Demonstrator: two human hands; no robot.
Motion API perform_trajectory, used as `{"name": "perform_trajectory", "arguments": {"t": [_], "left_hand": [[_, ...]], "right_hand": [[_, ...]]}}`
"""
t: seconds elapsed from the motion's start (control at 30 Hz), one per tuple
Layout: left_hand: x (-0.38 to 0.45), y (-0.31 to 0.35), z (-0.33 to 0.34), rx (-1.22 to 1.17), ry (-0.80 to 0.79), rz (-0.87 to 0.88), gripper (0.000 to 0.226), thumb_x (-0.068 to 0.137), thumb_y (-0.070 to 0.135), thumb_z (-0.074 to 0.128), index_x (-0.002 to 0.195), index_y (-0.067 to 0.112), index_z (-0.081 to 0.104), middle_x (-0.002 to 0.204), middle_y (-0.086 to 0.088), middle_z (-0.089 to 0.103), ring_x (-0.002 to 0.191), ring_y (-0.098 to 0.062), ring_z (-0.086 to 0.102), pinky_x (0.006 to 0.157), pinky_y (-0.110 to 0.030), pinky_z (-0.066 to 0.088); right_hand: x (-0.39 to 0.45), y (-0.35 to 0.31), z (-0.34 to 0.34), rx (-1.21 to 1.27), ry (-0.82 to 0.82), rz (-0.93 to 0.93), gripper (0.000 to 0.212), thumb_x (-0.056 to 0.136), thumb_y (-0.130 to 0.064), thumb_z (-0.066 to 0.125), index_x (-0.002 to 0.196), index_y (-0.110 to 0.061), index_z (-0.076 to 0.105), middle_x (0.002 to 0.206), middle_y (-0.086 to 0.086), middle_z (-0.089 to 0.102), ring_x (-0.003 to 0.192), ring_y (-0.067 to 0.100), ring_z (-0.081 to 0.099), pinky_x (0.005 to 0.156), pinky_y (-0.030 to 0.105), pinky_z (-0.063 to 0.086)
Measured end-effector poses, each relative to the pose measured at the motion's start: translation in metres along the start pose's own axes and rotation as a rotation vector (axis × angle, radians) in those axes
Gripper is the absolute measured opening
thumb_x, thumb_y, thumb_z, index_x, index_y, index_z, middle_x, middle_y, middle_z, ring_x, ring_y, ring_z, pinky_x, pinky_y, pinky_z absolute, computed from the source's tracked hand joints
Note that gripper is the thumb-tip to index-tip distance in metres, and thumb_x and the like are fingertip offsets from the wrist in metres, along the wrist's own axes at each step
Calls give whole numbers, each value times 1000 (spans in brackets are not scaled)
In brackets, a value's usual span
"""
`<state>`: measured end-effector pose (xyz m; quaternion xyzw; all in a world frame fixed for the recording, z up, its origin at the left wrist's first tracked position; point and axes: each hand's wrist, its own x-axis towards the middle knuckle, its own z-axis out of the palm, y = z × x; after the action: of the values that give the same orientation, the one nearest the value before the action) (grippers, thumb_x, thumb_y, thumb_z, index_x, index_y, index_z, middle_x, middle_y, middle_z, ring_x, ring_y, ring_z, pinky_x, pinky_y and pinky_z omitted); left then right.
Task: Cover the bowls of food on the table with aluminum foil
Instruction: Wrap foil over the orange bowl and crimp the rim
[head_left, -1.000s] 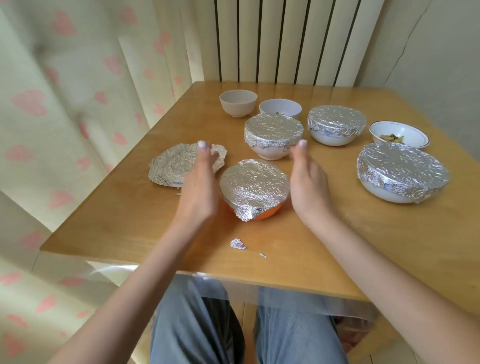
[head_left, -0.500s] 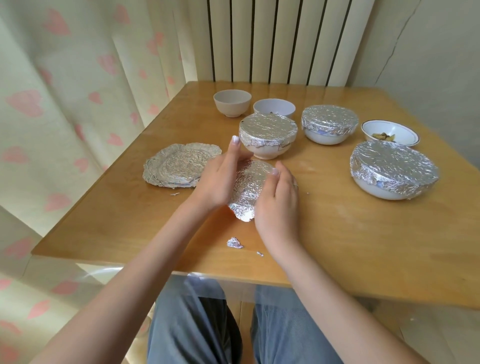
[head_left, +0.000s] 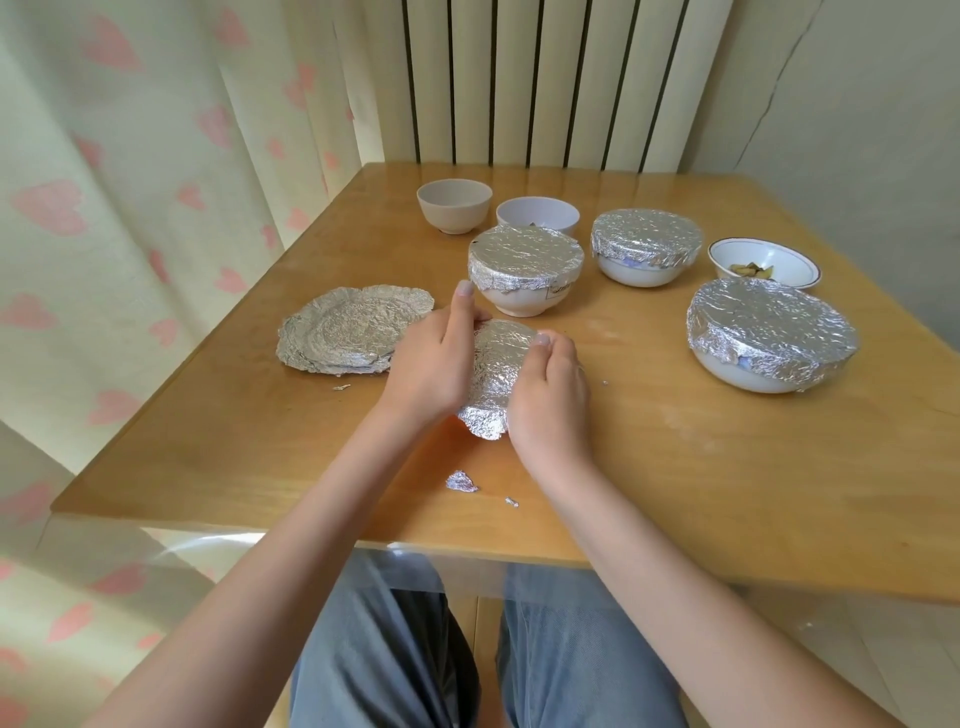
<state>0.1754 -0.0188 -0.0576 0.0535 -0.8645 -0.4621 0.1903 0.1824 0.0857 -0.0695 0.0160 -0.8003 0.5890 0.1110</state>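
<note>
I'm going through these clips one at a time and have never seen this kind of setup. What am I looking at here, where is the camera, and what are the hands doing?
There is no machine: a person wears a wide-angle camera on the head, looking down at their own arms. The left hand and right hand cup the near foil-covered bowl from both sides, pressing its foil down. On the wooden table stand three more foil-covered bowls, three uncovered bowls, a loose crumpled foil sheet and small foil scraps.

table (head_left: 675, 467) | foil-covered bowls (head_left: 771, 332) | open bowls (head_left: 454, 205) | foil sheet (head_left: 353, 335) | scraps (head_left: 461, 482), probably foil
</note>
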Motion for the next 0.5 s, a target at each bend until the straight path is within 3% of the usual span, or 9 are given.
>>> {"name": "perform_trajectory", "arguments": {"t": [0.1, 0.17, 0.23, 0.37, 0.5], "left_hand": [[6, -8, -9, -103, -128, -52, 61, 102, 53, 14, 113, 24, 67, 121, 1, 65, 116, -13, 55, 101, -26, 35], [12, -14, -21, -253, -163, -76, 68, 95, 62, 13, 128, 24, 58, 137, 2, 57, 126, -7, 48, 112, -29, 30], [18, -16, -29, -322, -162, -76, 65, 102, 54, 10, 136, 18, 52, 142, 0, 52, 124, -1, 47, 108, -24, 32], [24, -8, -21, -334, -216, -87, 62, 107, 40, 11, 108, 14, 67, 113, -6, 68, 106, -7, 64, 93, -14, 45], [18, -8, -12, -89, -97, -15, 70, 107, 41, 13, 90, 23, 78, 98, 3, 74, 95, -6, 65, 79, -12, 42]], "right_hand": [[3, 1, -9, 45, -37, 12, 36, 104, -25, 29, 121, -2, 51, 113, 20, 60, 110, 35, 54, 85, 32, 35], [11, -3, -20, 51, 16, 31, 41, 104, -28, 28, 127, -2, 50, 130, 17, 55, 123, 30, 47, 91, 25, 29], [24, -8, -26, 57, 17, 38, 44, 104, -30, 26, 127, -5, 54, 130, 13, 56, 124, 27, 47, 92, 24, 31], [43, -13, -15, -91, -271, -65, 49, 103, -39, 24, 116, -21, 67, 116, 1, 68, 114, 18, 57, 96, 29, 40], [43, -10, -11, -154, -322, -94, 49, 104, -34, 27, 107, -4, 66, 101, 10, 69, 98, 26, 58, 85, 33, 42]]}}
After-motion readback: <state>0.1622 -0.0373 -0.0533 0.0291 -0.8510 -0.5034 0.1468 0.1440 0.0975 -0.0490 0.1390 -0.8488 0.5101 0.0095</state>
